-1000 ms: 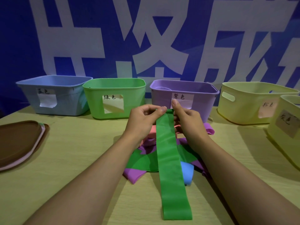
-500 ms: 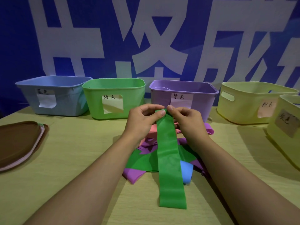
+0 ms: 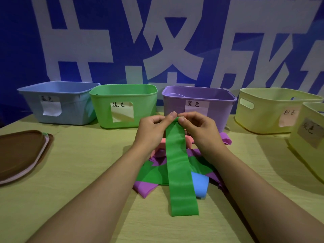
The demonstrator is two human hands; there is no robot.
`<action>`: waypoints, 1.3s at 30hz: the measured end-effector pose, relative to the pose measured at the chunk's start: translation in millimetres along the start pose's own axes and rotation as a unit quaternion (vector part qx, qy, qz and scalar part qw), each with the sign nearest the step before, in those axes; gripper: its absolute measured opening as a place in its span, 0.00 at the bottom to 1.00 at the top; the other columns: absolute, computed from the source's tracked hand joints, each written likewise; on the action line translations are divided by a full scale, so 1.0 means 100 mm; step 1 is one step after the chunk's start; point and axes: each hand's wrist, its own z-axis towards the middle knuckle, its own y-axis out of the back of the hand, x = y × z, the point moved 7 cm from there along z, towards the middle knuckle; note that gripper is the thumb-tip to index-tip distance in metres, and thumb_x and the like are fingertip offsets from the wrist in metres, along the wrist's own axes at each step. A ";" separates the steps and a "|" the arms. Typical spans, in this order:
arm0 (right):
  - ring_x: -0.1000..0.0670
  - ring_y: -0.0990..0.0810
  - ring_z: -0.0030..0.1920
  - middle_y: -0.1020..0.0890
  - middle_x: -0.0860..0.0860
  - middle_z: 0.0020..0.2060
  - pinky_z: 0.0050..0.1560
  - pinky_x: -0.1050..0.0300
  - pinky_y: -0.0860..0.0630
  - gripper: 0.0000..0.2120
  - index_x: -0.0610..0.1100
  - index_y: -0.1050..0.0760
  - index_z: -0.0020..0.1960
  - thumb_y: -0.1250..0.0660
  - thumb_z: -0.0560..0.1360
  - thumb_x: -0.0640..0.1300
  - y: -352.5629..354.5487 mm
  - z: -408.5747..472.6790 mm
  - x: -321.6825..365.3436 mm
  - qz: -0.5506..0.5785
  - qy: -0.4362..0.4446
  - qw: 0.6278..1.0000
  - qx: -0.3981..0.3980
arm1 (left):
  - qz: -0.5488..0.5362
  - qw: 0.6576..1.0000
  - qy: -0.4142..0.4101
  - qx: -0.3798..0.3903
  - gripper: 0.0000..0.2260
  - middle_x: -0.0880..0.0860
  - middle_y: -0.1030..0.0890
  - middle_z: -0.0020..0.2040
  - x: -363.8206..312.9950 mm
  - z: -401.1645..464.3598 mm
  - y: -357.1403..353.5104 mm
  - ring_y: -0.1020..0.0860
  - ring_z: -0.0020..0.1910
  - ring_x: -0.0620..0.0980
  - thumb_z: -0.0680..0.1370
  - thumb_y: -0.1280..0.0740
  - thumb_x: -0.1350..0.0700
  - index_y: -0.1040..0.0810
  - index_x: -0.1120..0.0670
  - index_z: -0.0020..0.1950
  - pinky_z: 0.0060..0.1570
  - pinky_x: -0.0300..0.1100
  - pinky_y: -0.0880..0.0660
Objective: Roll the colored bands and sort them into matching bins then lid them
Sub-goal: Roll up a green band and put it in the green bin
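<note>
Shorter now, green band [image 3: 180,172] rolls between both pinching hands [image 3: 177,127] — over piled bands [image 3: 149,176], bins behind.

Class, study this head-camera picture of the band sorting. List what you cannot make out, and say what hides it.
1. Insides of the green bin: head view, its front wall hides the floor.
2. Far-right yellow bin: cut off by the right edge.
3. Lids at the left: cut off by the edge, count unclear.
4. Pile of bands: the green band, left hand and right hand cover it.
5. Blue bin label: too faint to read.
</note>
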 end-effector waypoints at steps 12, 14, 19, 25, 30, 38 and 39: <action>0.42 0.20 0.37 0.17 0.38 0.38 0.38 0.47 0.23 0.30 0.34 0.18 0.51 0.33 0.77 0.64 0.03 -0.04 -0.09 -0.002 -0.097 0.995 -0.016 | -0.035 0.999 -0.029 0.014 0.03 0.56 0.12 0.45 -0.09 -0.03 -0.06 0.14 0.46 0.52 0.76 0.24 0.60 0.14 0.55 0.48 0.52 0.46 0.17; 0.38 0.18 0.38 0.16 0.35 0.39 0.43 0.39 0.19 0.31 0.33 0.18 0.50 0.32 0.76 0.65 0.03 -0.04 -0.08 -0.017 -0.095 0.995 -0.022 | -0.038 0.998 -0.037 0.022 0.04 0.56 0.12 0.46 -0.11 -0.04 -0.07 0.14 0.48 0.52 0.76 0.25 0.63 0.14 0.55 0.48 0.54 0.45 0.17; 0.31 0.15 0.45 0.14 0.37 0.41 0.46 0.31 0.19 0.24 0.37 0.16 0.48 0.31 0.78 0.60 0.03 -0.07 -0.04 -0.028 -0.085 0.996 -0.021 | -0.033 0.998 -0.044 0.023 0.07 0.57 0.12 0.48 -0.10 -0.03 -0.07 0.14 0.50 0.51 0.75 0.24 0.64 0.14 0.57 0.51 0.55 0.45 0.18; 0.31 0.15 0.46 0.14 0.37 0.43 0.44 0.33 0.18 0.21 0.34 0.19 0.50 0.30 0.79 0.54 0.03 -0.06 0.00 -0.025 -0.064 0.997 -0.025 | -0.049 0.998 -0.035 0.022 0.08 0.61 0.13 0.50 -0.09 -0.03 -0.06 0.14 0.51 0.55 0.74 0.24 0.65 0.14 0.58 0.52 0.55 0.47 0.17; 0.41 0.18 0.36 0.15 0.40 0.40 0.34 0.48 0.23 0.16 0.34 0.19 0.51 0.29 0.79 0.49 0.03 -0.03 -0.04 0.008 -0.053 0.998 -0.011 | -0.080 0.996 -0.020 0.026 0.09 0.60 0.13 0.51 -0.08 -0.01 -0.06 0.14 0.52 0.56 0.73 0.24 0.66 0.15 0.57 0.52 0.55 0.47 0.18; 0.53 0.15 0.37 0.14 0.44 0.41 0.34 0.64 0.22 0.09 0.34 0.20 0.56 0.31 0.80 0.39 -0.02 -0.01 -0.02 0.042 -0.035 0.998 0.024 | -0.071 0.996 0.047 0.020 0.14 0.60 0.13 0.47 0.01 -0.03 -0.07 0.13 0.47 0.58 0.77 0.25 0.50 0.14 0.61 0.51 0.51 0.49 0.16; 0.52 0.14 0.39 0.14 0.44 0.41 0.36 0.63 0.21 0.09 0.34 0.20 0.56 0.31 0.80 0.39 -0.03 -0.01 -0.03 0.041 -0.034 0.998 0.024 | -0.065 0.997 0.043 0.016 0.14 0.60 0.13 0.46 0.02 -0.03 -0.06 0.13 0.48 0.59 0.76 0.25 0.50 0.14 0.61 0.50 0.53 0.52 0.17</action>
